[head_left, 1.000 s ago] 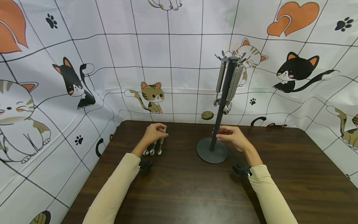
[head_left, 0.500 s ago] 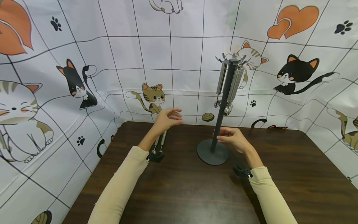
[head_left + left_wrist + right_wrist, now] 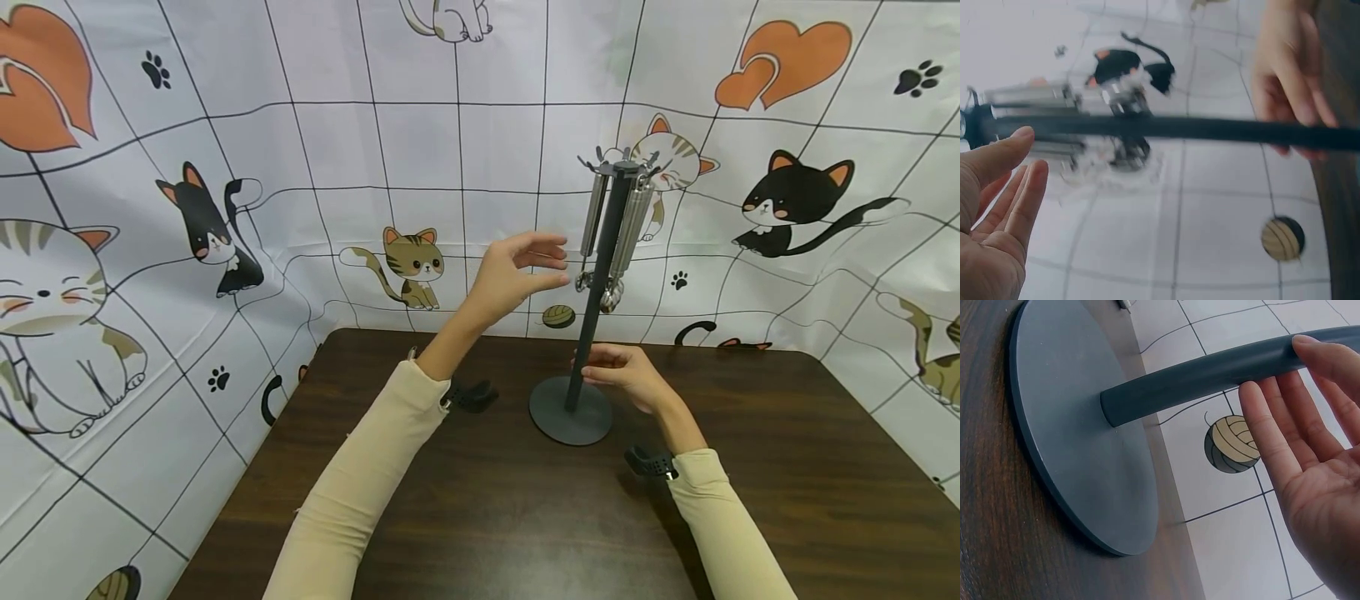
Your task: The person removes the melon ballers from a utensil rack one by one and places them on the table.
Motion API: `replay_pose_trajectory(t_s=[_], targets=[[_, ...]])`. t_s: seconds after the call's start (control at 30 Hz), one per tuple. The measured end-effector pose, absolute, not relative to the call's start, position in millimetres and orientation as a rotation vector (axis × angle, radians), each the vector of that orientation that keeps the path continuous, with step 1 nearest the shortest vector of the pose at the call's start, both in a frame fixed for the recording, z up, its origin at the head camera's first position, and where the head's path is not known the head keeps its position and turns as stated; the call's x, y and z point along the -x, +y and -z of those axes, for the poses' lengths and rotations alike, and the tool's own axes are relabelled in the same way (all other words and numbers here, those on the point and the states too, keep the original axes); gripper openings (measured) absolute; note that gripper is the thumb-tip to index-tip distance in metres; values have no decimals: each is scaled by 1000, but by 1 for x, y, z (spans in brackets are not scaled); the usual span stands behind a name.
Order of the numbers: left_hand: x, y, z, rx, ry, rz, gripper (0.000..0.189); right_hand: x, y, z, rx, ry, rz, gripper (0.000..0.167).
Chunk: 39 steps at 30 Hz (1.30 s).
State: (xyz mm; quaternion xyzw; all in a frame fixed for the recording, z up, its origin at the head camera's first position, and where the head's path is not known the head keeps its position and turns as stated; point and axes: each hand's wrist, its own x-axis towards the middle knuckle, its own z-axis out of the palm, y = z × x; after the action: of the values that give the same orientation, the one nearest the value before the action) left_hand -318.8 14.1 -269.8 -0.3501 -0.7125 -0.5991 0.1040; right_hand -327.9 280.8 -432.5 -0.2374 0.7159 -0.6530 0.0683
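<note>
A dark grey utensil stand [image 3: 572, 423] has a round base, an upright pole and a crown of hooks. Silver utensils [image 3: 631, 229] with long handles and rounded, spoon-like ends hang from its hooks. My right hand [image 3: 624, 375] grips the pole low down; in the right wrist view its thumb [image 3: 1329, 359] and index finger pinch the pole just above the base. My left hand [image 3: 522, 271] is raised to the left of the hanging utensils, bare, with fingers and thumb apart. The left wrist view shows that hand [image 3: 1000, 206] close to the pole's top, blurred.
The dark wood table [image 3: 525, 517] ends at a white cloth [image 3: 495, 142] printed with cats and grid lines. Behind my left forearm, a small metal tip [image 3: 412, 353] shows; the rest of the utensils there is hidden.
My left hand has left the utensils lying on the table at the left and moved up and right, toward the stand. My right hand keeps its hold on the pole.
</note>
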Motion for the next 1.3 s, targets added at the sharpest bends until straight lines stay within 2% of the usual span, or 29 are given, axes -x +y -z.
replay_pose_trajectory(t_s=[0.2,0.5,0.77,1.3], targets=[[310,40,253,1075,-2052,1725,48,328,281,432,729,2150,1973,41],[307,62,249,1094,-1988,1686,51,329,282,435,763,2130,1981,36],[306,77,250,1066,-1936,1663,55,329,281,433,718,2137,1984,39],[303,89,253,942,-1922,1676,50,329,282,432,693,2163,1958,43]])
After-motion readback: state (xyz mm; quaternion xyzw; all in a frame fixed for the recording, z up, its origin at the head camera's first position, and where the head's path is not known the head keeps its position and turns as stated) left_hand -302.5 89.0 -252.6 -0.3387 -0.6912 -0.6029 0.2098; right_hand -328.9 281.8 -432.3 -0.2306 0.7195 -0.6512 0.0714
